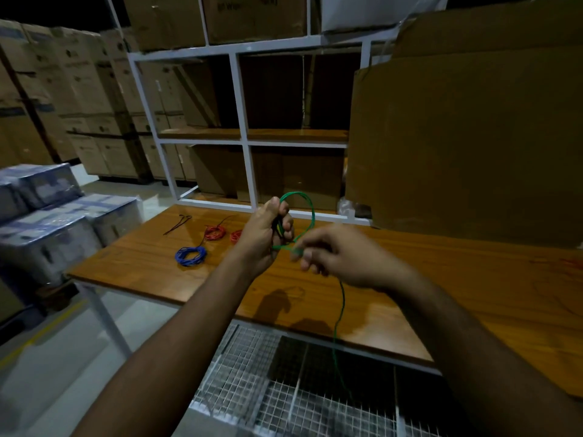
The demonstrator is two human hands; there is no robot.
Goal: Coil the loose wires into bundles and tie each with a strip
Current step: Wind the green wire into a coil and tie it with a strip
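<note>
Two hands work above the counter (362,310): right hand (334,253) pinches the green wire (310,216), left hand (268,234) grips its loop. Farther, near the counter's left edge, lie a blue coil (191,256), red coils (216,232) and dark strips (178,223).

The wire (310,216) in the hands is green. On the far left of the brown wood table (441,279) lie a blue coil (190,256), two red coils (215,232) and thin dark strips (178,223). The shelf frame (239,99) behind is white. The boxes (457,137) are brown. At the near edge is a grey wire grid (249,367) of small squares.
</note>
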